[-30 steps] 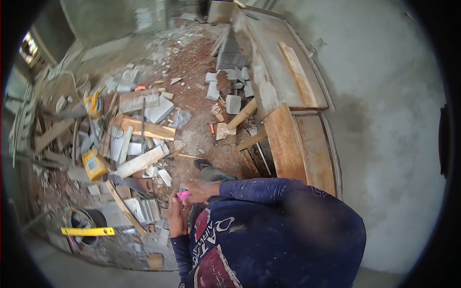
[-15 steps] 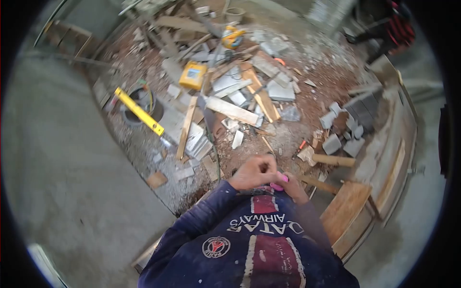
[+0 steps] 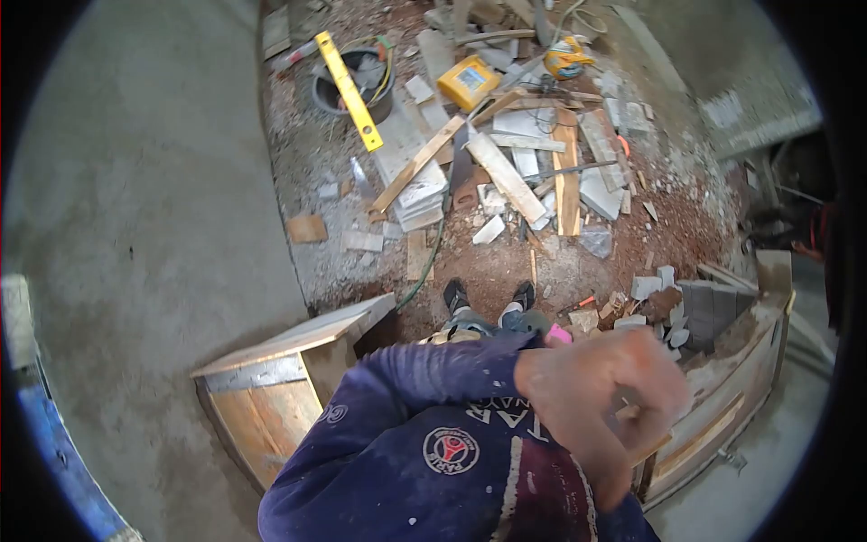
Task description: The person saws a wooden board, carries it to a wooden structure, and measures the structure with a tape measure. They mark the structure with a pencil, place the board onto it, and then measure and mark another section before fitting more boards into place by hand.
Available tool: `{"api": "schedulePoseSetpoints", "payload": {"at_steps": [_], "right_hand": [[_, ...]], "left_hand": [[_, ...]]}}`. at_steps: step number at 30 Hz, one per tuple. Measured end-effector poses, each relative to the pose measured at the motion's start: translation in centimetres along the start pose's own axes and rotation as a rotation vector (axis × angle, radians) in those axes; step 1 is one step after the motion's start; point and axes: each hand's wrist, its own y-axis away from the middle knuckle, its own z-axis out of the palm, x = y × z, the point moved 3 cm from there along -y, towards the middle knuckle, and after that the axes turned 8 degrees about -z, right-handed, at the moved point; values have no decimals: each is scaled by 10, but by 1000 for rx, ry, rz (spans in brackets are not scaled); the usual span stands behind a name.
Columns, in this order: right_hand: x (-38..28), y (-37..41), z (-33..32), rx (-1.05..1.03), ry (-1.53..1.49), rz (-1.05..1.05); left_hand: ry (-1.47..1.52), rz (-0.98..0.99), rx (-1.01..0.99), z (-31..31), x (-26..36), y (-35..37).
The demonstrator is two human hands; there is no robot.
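My left hand (image 3: 573, 384) is raised in front of my chest, its fingers curled and blurred by motion. Against it, at its right, is my right hand (image 3: 655, 384), also smeared, with its fingers mostly hidden; a small gap shows between the two. What the fingers hold, if anything, I cannot tell. Just beyond my left wrist, near my waist, a small bright pink object (image 3: 560, 334) shows, partly covered. Below the hands is my dark blue printed jersey (image 3: 388, 434), spotted with pale marks.
Ahead lie wood offcuts (image 3: 566, 172), a hand saw (image 3: 461, 158), a yellow container (image 3: 469, 83) and a yellow power tool (image 3: 567, 58). A yellow spirit level (image 3: 349, 90) rests across a black bucket (image 3: 321, 96). Wooden formwork (image 3: 262, 406) stands at left, a board-sided structure (image 3: 722, 434) at right.
Both hands have come up and to the right, closer to the camera, away from the pink object. The view has turned, so the rubble sits higher and my shoes show.
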Motion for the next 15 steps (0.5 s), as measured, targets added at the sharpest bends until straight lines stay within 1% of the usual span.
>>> {"api": "schedulePoseSetpoints", "payload": {"at_steps": [1,3,4,6,10,12,13,15], "right_hand": [[1,0,-4,-2,24,7],[1,1,-10,-3,64,17],[1,1,-12,-5,81,18],[0,0,-15,-7,113,19],[-4,-6,-18,-7,165,12],[-6,-5,-19,-17,187,18],[-8,-7,-20,-17,196,18],[-8,-6,-24,-17,217,25]], "left_hand": [[-12,9,20,4,7,-7],[214,-54,-37,12,15,-19],[213,-46,-30,12,15,-24],[301,137,-88,10,20,-31],[289,172,-170,8,22,-37],[340,220,-128,11,22,-40],[342,223,-126,11,24,-41],[365,162,-157,9,31,-45]]}}
